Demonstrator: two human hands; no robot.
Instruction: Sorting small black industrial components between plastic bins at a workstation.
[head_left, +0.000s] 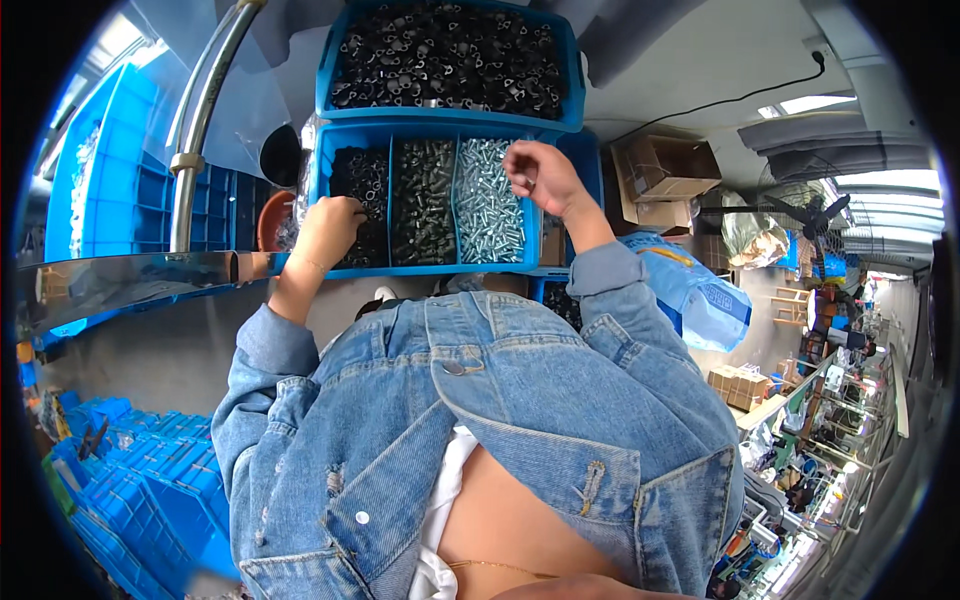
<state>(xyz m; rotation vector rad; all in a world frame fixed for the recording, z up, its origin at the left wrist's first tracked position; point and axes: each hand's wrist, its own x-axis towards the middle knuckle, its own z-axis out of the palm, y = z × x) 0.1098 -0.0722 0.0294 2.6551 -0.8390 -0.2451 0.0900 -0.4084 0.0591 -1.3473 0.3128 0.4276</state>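
A blue divided bin (pixel 420 269) lies in front of me with three compartments. Small black ring-like parts (pixel 362 180) fill its left one, dark metal fittings (pixel 425 200) the middle one, and silver screws (pixel 490 205) the right one. At the left edge of the black parts is my left hand (pixel 332 230), its fingers curled together; whatever they may hold is hidden. My right hand (pixel 548 178) hovers over the right side of the screws with bent fingers drawn in toward the thumb. Anything pinched there is too small to make out.
Behind the divided bin stands another blue bin (pixel 450 112) heaped with black clamp-like parts (pixel 445 55). A metal pole (pixel 190 170) rises at the left, near a reddish bowl (pixel 270 222). Cardboard boxes (pixel 668 165) and a blue-white sack (pixel 700 300) are at the right.
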